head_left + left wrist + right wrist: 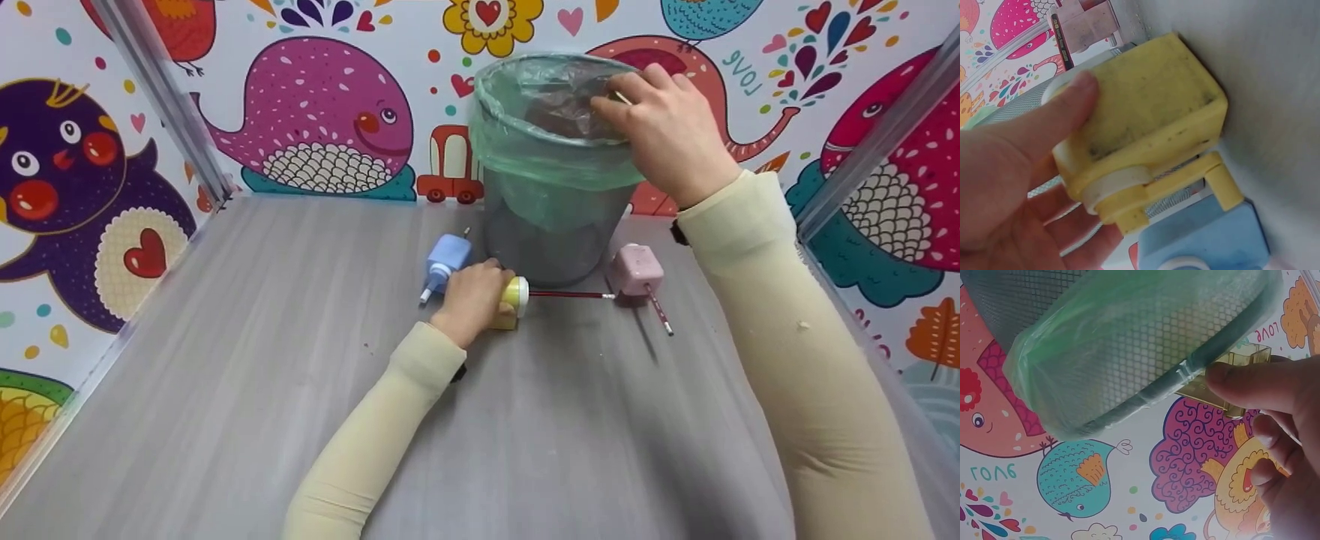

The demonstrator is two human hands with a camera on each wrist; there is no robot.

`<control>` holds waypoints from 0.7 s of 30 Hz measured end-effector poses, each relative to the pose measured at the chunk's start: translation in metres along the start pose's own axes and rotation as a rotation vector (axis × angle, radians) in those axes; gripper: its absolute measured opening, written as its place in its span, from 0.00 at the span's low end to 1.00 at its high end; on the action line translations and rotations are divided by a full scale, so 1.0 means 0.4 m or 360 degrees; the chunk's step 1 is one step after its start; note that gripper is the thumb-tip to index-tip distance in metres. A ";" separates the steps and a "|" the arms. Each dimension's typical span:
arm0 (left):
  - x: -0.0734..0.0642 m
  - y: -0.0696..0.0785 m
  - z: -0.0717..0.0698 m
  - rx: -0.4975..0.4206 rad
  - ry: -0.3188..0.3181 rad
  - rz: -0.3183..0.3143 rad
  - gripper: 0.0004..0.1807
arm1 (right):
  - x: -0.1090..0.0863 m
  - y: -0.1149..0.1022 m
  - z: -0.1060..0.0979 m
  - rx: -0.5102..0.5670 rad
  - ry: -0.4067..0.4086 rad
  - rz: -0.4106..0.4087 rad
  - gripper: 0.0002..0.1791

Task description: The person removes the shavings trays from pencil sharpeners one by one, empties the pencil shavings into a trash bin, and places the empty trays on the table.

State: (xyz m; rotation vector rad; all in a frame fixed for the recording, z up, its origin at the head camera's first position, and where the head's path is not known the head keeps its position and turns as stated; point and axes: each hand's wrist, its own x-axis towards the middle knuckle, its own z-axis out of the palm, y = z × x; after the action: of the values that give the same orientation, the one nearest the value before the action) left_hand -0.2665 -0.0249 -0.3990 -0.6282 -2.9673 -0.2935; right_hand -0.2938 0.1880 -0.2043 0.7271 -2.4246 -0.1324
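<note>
My left hand [472, 300] grips a yellow crank pencil sharpener [1151, 101] low over the tabletop. In the left wrist view the thumb lies along its body, and its crank handle [1221, 183] points away from the palm. My right hand [671, 131] is raised at the rim of a mesh waste bin [559, 251] lined with a green plastic bag [555, 169]. Between its thumb and fingers it pinches a small clear yellow shavings drawer [1249, 354], partly hidden by the thumb and the bin's rim. The contents of the drawer cannot be made out.
A blue crank sharpener [448, 253] stands left of the bin, beside my left hand. Right of the bin is a pink sharpener [637, 268] with a pencil [660, 311] sticking out. A dark red pencil [566, 294] lies before the bin. Printed wall panels [322, 112] enclose the table.
</note>
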 end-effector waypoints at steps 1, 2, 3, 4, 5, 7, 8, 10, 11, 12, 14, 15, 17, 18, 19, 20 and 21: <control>0.000 0.000 0.000 -0.0008 0.0000 0.0002 0.23 | -0.001 0.001 0.001 0.0006 0.0009 -0.0002 0.21; 0.001 0.000 0.000 -0.0017 0.0000 0.0004 0.23 | -0.002 0.002 0.001 0.0011 0.0020 -0.0007 0.21; 0.001 -0.001 0.001 -0.0011 0.0006 0.0010 0.22 | -0.003 0.003 0.003 0.0013 0.0033 -0.0018 0.20; 0.001 -0.002 0.002 -0.0005 0.0014 0.0016 0.22 | -0.004 0.003 0.004 0.0016 0.0044 -0.0026 0.20; 0.001 -0.002 0.003 0.0002 0.0024 0.0021 0.22 | -0.005 0.004 0.005 0.0017 0.0052 -0.0035 0.20; 0.001 -0.003 0.005 0.0026 0.0051 0.0033 0.22 | -0.007 0.005 0.008 0.0021 0.0067 -0.0055 0.20; 0.000 -0.004 0.006 0.0037 0.0054 0.0038 0.22 | -0.008 0.006 0.009 0.0023 0.0073 -0.0067 0.20; 0.000 -0.004 0.007 0.0039 0.0050 0.0045 0.22 | -0.009 0.006 0.011 0.0028 0.0078 -0.0079 0.20; 0.000 -0.004 0.007 0.0034 0.0046 0.0046 0.22 | -0.010 0.006 0.011 0.0032 0.0079 -0.0080 0.19; 0.000 -0.003 0.007 0.0028 0.0043 0.0046 0.22 | -0.010 0.006 0.011 0.0034 0.0081 -0.0077 0.20; 0.000 -0.003 0.005 0.0023 0.0036 0.0043 0.23 | -0.010 0.006 0.010 0.0031 0.0088 -0.0068 0.20; 0.001 -0.004 0.004 0.0022 0.0040 0.0041 0.23 | -0.009 0.006 0.009 0.0033 0.0091 -0.0068 0.20; 0.001 -0.004 0.002 0.0022 0.0045 0.0036 0.23 | -0.008 0.006 0.007 0.0042 0.0095 -0.0070 0.20; 0.001 -0.004 0.001 0.0021 0.0046 0.0035 0.23 | -0.008 0.006 0.006 0.0045 0.0096 -0.0073 0.20; 0.001 -0.004 0.001 0.0017 0.0044 0.0035 0.23 | -0.007 0.006 0.006 0.0050 0.0096 -0.0077 0.20; 0.001 -0.005 0.001 0.0010 0.0043 0.0037 0.23 | -0.007 0.006 0.006 0.0051 0.0096 -0.0081 0.19; 0.000 -0.005 0.001 0.0002 0.0040 0.0039 0.23 | -0.008 0.005 0.006 0.0051 0.0096 -0.0082 0.19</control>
State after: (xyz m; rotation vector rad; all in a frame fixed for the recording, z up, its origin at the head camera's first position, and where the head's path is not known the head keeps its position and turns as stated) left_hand -0.2675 -0.0266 -0.3998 -0.6552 -2.9333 -0.2955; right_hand -0.2942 0.1913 -0.2073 0.7966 -2.3565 -0.0908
